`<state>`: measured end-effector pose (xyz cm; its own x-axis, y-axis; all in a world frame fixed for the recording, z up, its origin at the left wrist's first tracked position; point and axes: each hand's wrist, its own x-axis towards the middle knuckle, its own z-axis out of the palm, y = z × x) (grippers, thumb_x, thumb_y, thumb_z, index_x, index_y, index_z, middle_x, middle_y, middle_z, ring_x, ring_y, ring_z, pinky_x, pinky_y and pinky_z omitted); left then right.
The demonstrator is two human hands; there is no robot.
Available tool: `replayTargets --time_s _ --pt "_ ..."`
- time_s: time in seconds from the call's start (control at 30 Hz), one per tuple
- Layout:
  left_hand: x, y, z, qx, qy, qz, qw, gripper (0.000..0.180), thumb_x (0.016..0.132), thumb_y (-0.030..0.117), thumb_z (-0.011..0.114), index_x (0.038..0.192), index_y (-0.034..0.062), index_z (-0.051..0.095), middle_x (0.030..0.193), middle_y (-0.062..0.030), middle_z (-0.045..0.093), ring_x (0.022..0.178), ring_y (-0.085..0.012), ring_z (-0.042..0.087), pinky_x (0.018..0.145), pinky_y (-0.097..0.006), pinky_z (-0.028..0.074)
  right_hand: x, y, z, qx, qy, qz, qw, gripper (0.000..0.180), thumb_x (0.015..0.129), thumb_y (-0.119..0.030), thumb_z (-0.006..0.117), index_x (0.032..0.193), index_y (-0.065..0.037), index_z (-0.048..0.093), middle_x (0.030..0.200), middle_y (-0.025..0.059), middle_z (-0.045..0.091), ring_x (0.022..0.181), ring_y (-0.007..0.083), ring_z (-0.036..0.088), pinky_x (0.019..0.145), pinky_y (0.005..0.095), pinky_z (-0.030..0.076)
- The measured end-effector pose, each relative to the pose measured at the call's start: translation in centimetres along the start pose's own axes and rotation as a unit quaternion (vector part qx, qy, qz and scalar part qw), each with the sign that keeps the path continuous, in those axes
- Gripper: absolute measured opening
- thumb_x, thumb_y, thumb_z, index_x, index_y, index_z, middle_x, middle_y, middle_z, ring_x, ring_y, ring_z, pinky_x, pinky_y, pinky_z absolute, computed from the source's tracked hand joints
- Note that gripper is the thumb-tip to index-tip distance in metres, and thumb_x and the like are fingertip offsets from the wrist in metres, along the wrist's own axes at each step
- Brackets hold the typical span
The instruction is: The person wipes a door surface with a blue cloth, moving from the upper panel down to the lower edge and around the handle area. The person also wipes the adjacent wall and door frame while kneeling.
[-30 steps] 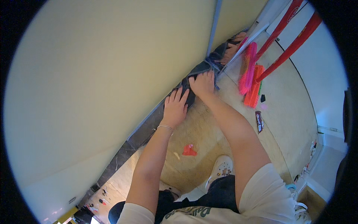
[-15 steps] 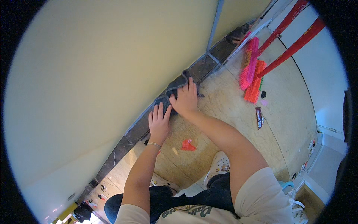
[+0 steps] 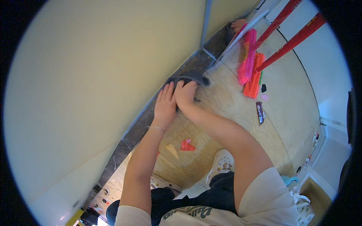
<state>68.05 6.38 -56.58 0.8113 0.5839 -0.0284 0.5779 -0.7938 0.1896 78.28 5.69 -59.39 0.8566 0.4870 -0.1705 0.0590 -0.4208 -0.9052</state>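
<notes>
A dark grey cloth (image 3: 187, 76) lies bunched along the dark tiled baseboard (image 3: 132, 133) at the foot of a cream wall. My left hand (image 3: 165, 108) presses against the baseboard at the cloth's near end, its fingers stretched out flat. Beside it and touching it, my right hand (image 3: 184, 97) has its fingers bent over the cloth, gripping it. Part of the cloth is hidden beneath both hands, and one rolled end sticks out past my right fingertips.
To the right, a pink broom (image 3: 248, 56) and an orange broom (image 3: 253, 77) with red handles stand on the tiles. A brown wrapper (image 3: 260, 113) and a red scrap (image 3: 187, 145) litter the floor. Another hand (image 3: 237, 25) shows beyond a thin panel; whether it is a reflection, I cannot tell.
My right hand has gone from fingers spread flat to fingers bent on the cloth. The hands have drawn together, and the cloth is bunched further forward under them. The view has shifted slightly.
</notes>
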Motion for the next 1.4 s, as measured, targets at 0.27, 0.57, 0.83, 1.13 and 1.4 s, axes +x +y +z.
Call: replayTargets --time_s 0.27,0.57,0.83,1.13,1.4 --pt "0.2 0.4 -1.6 0.078 -0.016 0.036 0.996 0.058 0.082 0.007 0.048 0.139 0.0105 0.034 0.142 -0.0209 0.032 0.132 -0.0337 0.032 0.108 -0.044 0.027 6.3 1.0 -0.4 -0.015 0.11 0.002 0.994 0.045 0.087 -0.02 0.049 0.107 0.02 0.042 0.112 0.0383 0.046 0.105 0.0473 0.047 0.096 0.0478 0.035" --pt "0.5 0.8 -0.8 0.047 -0.012 0.005 0.999 0.058 0.081 0.01 0.051 0.137 0.0095 0.035 0.144 -0.0187 0.031 0.133 -0.0312 0.03 0.109 -0.043 0.025 3.5 0.0 -2.1 -0.287 0.083 -0.191 0.935 0.055 0.087 -0.023 0.052 0.125 0.015 0.036 0.132 0.0374 0.032 0.119 0.0486 0.039 0.1 0.0481 0.034" --pt "-16.5 -6.4 -2.5 0.132 -0.065 -0.063 0.987 0.065 0.073 0.019 0.064 0.131 0.0043 0.04 0.138 -0.0213 0.038 0.129 -0.0329 0.037 0.107 -0.045 0.029 -9.0 -1.7 -0.3 -0.261 -0.237 -0.326 0.877 0.065 0.083 -0.04 0.055 0.128 0.005 0.043 0.141 0.0309 0.025 0.129 0.0481 0.025 0.107 0.0507 0.022" --pt "-15.7 -2.5 -1.5 0.174 -0.021 -0.176 0.969 0.05 0.081 0.024 0.058 0.123 0.0002 0.045 0.13 -0.0271 0.042 0.122 -0.0425 0.04 0.102 -0.047 0.033 -8.3 -0.7 -2.0 -0.244 -0.383 -0.456 0.766 0.053 0.086 -0.037 0.054 0.127 -0.004 0.05 0.139 0.017 0.039 0.13 0.0367 0.033 0.108 0.0463 0.026" --pt "-8.9 -2.1 -0.6 0.125 0.034 -0.022 0.991 0.051 0.085 0.017 0.048 0.133 0.0024 0.039 0.136 -0.0198 0.04 0.127 -0.0315 0.039 0.103 -0.042 0.034 -0.7 0.7 -4.9 -0.33 -0.172 -0.439 0.818 0.061 0.082 -0.036 0.057 0.126 0.004 0.046 0.138 0.0224 0.038 0.125 0.0427 0.036 0.105 0.048 0.028"
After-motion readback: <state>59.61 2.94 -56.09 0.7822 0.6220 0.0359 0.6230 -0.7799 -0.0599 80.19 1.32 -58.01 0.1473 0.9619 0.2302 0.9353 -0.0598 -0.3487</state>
